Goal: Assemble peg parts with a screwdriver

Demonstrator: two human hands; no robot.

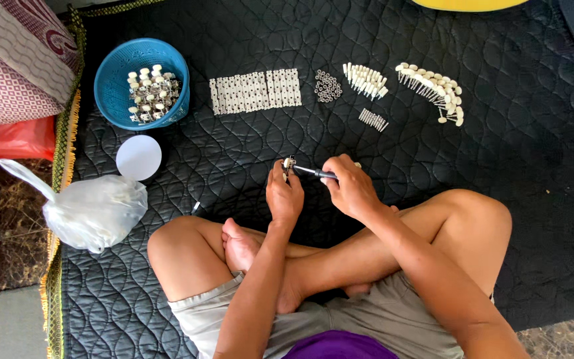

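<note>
Left hand (284, 196) fingers pinch small metal part (289, 163); right hand (349, 186) fingers grip screwdriver (313, 173) against it, above black quilted mat (247, 153).

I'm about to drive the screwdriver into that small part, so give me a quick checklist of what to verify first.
1. Left hand pinches the small metal part: ok.
2. Right hand grips the screwdriver: ok.
3. Tip seated in the part: cannot tell, too small.
4. Metal plates lie in a row ahead: ok.
5. Blue basket holding assembled pieces stands upright: ok.
6. White pegs lie apart from the hands: ok.
</note>
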